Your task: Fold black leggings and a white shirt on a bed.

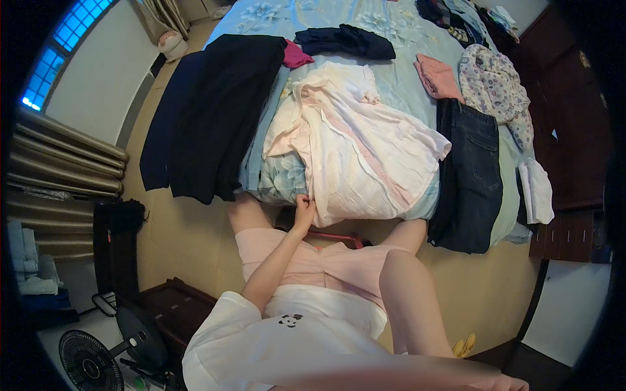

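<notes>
A pale pink button-up shirt (352, 146) lies spread front up on the bed, its hem towards me at the near edge. My left hand (304, 215) is at the hem's left corner, fingers bent and pinching the cloth edge. My right arm is bent, its elbow raised in front of me. Part of my right hand (511, 383) shows at the bottom edge, close to the camera; its fingers are mostly cut off and whatever it touches is hidden. Black trousers (225, 112) lie left of the shirt, and dark jeans (469, 171) lie along its right side.
A folded dark garment (345, 41) rests beyond the shirt on the floral bedsheet (327, 12). To the right are a folded salmon garment (437, 76), a patterned garment (494, 80) and a white folded cloth (535, 190). An electric fan (90, 369) stands behind me at left.
</notes>
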Tool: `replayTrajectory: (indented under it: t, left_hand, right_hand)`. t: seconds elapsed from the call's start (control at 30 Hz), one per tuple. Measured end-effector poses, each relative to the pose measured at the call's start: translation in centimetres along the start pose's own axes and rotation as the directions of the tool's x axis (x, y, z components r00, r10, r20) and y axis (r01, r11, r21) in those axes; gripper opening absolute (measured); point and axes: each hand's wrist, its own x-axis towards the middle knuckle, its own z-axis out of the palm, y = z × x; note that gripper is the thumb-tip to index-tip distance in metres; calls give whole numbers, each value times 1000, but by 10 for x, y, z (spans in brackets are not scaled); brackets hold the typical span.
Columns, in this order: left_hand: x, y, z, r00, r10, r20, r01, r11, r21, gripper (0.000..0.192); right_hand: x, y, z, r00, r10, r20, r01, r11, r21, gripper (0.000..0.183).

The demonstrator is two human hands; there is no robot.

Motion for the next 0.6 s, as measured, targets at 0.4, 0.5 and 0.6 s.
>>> replayTrajectory:
  t: [0.4,0.5,0.6]
  left_hand:
    - [-1,2,3,1000,-23,17,23,999,-26,21]
    - [0,2,2,1000,-28,13,29,999,-23,20]
    - [-2,4,-3,1000,-24,-7,23,1000,-19,20]
  right_hand:
    - [-3,29,12,998,-39,-56,48,984,170,23]
    - [-3,32,13,996,-44,-78,59,975,215,22]
    - [-5,36,13,993,-40,-108,67,963,260,21]
